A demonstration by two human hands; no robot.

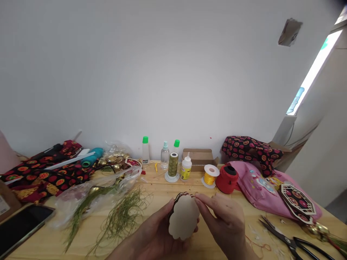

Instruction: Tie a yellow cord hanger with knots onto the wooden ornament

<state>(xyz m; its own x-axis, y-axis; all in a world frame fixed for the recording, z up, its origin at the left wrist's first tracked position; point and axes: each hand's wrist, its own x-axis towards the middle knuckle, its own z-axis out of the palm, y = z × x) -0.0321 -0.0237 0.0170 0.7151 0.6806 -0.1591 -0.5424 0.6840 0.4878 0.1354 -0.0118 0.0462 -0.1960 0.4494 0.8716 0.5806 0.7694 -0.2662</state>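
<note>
A pale, scallop-edged flat ornament (183, 218) with a dark patterned rim is held over the table's front. My left hand (159, 231) wraps round it from the left and below, with fingers behind it. At the ornament's top right edge, the thumb and forefinger of my right hand (223, 216) are pinched together; what they hold, if anything, is too small to make out. A thin red cord (261, 247) lies by my right wrist. Loose olive-green threads (121, 213) spread out left of my left hand.
Black scissors (287, 240) lie at right before a pink cloth bag (252, 186) and an octagonal ornament (296, 202). Along the back stand a glue bottle (185, 169), green thread cone (172, 166), yellow cord spool (209, 177) and red cone (227, 179). A phone (23, 229) lies left.
</note>
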